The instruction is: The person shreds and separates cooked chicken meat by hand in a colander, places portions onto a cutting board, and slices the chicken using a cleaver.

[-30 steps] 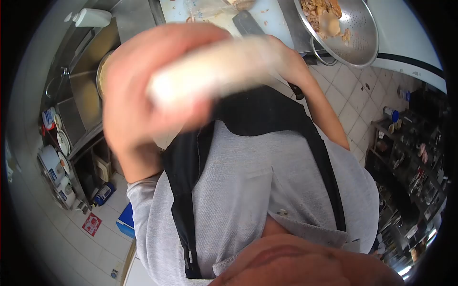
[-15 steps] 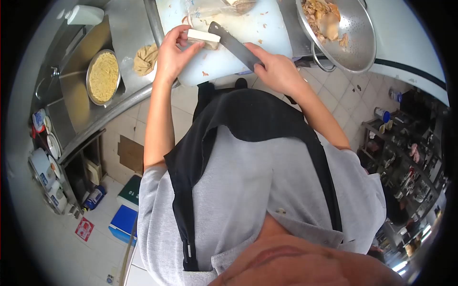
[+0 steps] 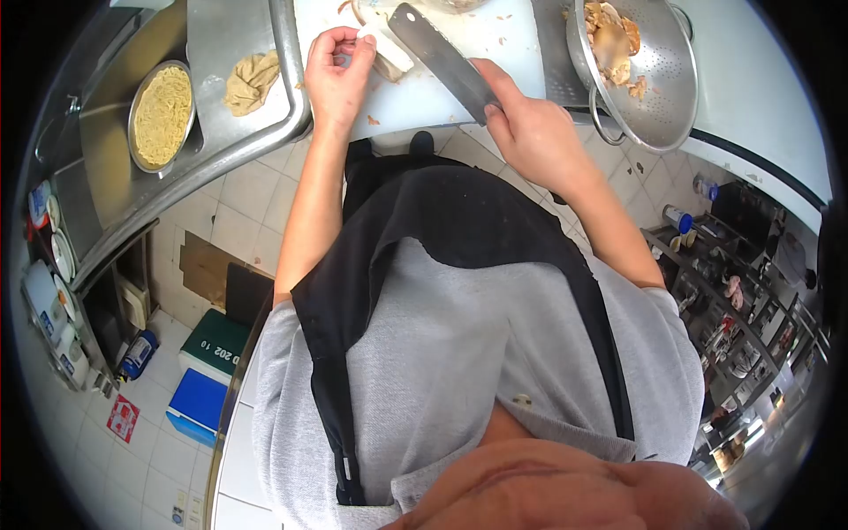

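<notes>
On a white cutting board [image 3: 424, 106], a pale block [image 3: 390, 55] with a white top and a greyish side lies at a slant. My left hand [image 3: 340, 84] is closed at the block's left end, thumb and fingers pinched on it. A cleaver [image 3: 446, 62] with a dark, wide blade and a small hole near its tip is gripped in my right hand [image 3: 534, 141]. Its blade points up and left, just right of the block. Whether the edge touches the block I cannot tell. Small orange-brown scraps dot the board.
A metal colander [image 3: 658, 97] with brown food pieces stands to the right. At left, a steel sink [image 3: 106, 168] holds a round pan of yellowish food [image 3: 162, 115]. A crumpled tan cloth [image 3: 253, 83] lies on the steel counter. Boxes [image 3: 212, 344] sit on the floor.
The block has turned from nearly level to a steeper slant. My left hand has curled in at its left end. The cleaver is still in my right hand; the whole view has shifted.
</notes>
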Action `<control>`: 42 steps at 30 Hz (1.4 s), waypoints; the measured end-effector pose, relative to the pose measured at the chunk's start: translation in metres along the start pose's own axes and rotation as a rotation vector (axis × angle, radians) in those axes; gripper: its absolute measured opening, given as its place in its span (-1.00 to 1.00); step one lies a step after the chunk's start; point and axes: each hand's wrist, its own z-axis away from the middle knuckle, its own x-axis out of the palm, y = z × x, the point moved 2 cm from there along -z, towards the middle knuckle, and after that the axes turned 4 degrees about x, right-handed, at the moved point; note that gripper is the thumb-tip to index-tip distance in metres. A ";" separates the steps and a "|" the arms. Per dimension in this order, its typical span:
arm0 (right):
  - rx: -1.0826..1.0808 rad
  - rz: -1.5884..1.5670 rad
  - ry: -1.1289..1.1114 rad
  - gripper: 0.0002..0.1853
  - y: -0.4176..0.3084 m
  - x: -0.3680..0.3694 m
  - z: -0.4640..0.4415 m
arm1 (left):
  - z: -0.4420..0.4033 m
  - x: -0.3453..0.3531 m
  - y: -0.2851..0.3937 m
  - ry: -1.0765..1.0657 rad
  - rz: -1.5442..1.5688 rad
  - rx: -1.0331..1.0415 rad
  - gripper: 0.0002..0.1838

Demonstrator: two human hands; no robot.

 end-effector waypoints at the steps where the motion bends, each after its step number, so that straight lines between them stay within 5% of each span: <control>1: -0.025 0.017 -0.024 -0.32 -0.007 -0.007 0.000 | 0.001 0.001 0.001 0.020 -0.050 0.056 -0.74; 42: -0.166 0.131 -0.073 -0.15 -0.040 -0.013 -0.025 | -0.003 0.002 0.011 0.012 -0.221 0.140 -0.74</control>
